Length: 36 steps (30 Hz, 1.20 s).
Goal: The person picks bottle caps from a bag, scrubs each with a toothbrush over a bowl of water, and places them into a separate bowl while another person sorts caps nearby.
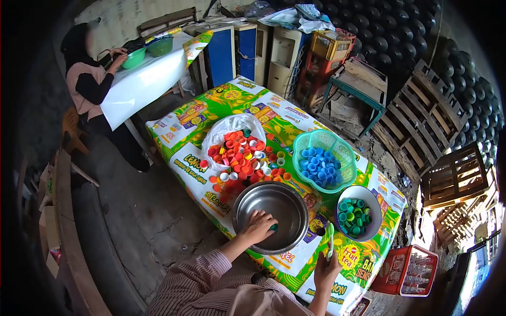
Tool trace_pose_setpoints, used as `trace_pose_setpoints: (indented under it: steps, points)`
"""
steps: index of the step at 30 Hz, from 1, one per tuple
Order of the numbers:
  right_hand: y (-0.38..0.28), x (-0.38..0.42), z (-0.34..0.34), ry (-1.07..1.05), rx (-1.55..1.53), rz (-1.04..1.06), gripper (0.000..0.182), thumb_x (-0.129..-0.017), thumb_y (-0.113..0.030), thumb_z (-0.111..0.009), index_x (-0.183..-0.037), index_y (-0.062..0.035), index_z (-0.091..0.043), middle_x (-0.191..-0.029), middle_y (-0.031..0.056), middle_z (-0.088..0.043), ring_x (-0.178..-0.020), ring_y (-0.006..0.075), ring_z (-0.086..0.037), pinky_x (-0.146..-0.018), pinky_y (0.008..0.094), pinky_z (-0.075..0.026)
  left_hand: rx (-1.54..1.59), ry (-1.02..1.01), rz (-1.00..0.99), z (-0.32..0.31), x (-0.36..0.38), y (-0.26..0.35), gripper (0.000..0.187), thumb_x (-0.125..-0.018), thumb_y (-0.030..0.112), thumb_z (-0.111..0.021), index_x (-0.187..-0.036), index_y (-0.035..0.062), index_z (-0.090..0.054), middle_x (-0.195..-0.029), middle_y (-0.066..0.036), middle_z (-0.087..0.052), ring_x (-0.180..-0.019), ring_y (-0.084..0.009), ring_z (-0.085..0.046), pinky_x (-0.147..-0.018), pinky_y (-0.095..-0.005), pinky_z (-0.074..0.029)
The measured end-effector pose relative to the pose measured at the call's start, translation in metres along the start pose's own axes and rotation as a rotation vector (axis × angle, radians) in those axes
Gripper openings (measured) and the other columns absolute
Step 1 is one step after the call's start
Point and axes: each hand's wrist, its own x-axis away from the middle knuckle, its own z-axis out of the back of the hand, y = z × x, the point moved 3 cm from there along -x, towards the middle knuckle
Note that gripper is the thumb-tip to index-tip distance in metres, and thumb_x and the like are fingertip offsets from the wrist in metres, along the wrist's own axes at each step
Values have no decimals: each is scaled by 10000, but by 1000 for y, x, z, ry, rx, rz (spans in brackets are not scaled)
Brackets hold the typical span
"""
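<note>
My left hand (258,225) reaches into a steel bowl (287,213), its fingers closed at a dark green cap (274,227). Near the table's front edge, my right hand (327,271) grips a light green handled tool (330,239); its exact kind is hard to tell. Red, white and yellow caps (245,158) spill from a white plastic bag (221,129) beyond the steel bowl. Blue caps (320,166) lie in a mint green basket (345,152). Green caps (354,217) fill part of a white bowl (376,203) at the right.
A patterned cloth covers the table (184,158). At the upper left, a person (87,79) handles a green bowl (134,58) at another table. A red crate of bottles (406,271) stands at the lower right. Wooden pallets (421,121) lean beyond the table.
</note>
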Motion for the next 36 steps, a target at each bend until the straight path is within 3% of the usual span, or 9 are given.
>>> trace_pose_setpoints:
  steps: [2,7,10,13,15,17,19,30,36]
  points:
    - [-1,1,-4,-33,-69,-21,297,-767,-26,-588,-1059,14,-549,-473,47,-381,-403,107,-333,-402,278,-257,141,87,90,0,2,1,293,-760,213,-614,-1040,139,-571,-965,-37,-568,-940,-213,-509,-850,-364,-324]
    - [-7,-2,-27,-280,-86,25,452,-792,-61,-548,-1209,25,-396,-545,134,-516,-471,252,-528,-468,352,-399,888,380,146,-25,2,6,287,-851,158,-557,-1095,25,-486,-880,-106,-597,-731,-158,-606,-627,-274,-469]
    - [-16,0,-37,-291,-146,82,430,-810,-80,-546,-1211,10,-419,-576,123,-516,-469,203,-478,-471,333,-376,1431,122,426,-38,0,0,193,-875,162,-532,-991,13,-491,-808,-27,-570,-718,-70,-571,-633,-221,-448]
    - [-18,0,-45,-348,-115,112,403,-825,-61,-501,-1213,10,-418,-581,151,-519,-471,241,-485,-478,342,-382,1359,-35,517,-25,3,0,187,-888,198,-515,-1003,50,-512,-800,23,-563,-740,-38,-555,-595,-185,-412]
    - [-20,-1,-50,-377,-89,132,441,-811,-22,-476,-1240,16,-381,-702,247,-581,-615,388,-577,-553,428,-440,1215,108,378,-37,3,-7,161,-885,203,-520,-967,65,-531,-815,13,-580,-765,-53,-562,-620,-200,-427]
    - [-23,2,-52,-376,-95,110,456,-812,-17,-473,-1257,-2,-375,-727,254,-583,-634,387,-580,-561,430,-441,1293,133,428,-25,6,-1,161,-883,208,-523,-963,68,-532,-849,0,-591,-800,-73,-575,-648,-211,-444]
    - [-21,5,-55,-386,-94,70,513,-812,-6,-463,-1308,-68,-349,-790,254,-585,-682,378,-586,-582,431,-443,2020,46,663,-21,12,4,168,-878,208,-528,-972,70,-536,-933,-35,-595,-899,-129,-581,-743,-248,-472]
    - [-24,14,-66,-292,-58,138,493,-816,-16,-460,-1297,-92,-383,-711,222,-578,-613,353,-579,-544,415,-440,2262,-25,464,-26,14,9,240,-910,200,-457,-1094,49,-482,-1090,-89,-543,-1018,-173,-538,-898,-291,-443]
    - [-24,15,-70,-305,-81,130,479,-823,3,-449,-1293,-56,-379,-751,256,-590,-608,350,-592,-536,379,-440,2233,52,437,-22,16,11,118,-900,153,-476,-971,65,-508,-1070,-100,-552,-1013,-194,-542,-911,-299,-436]
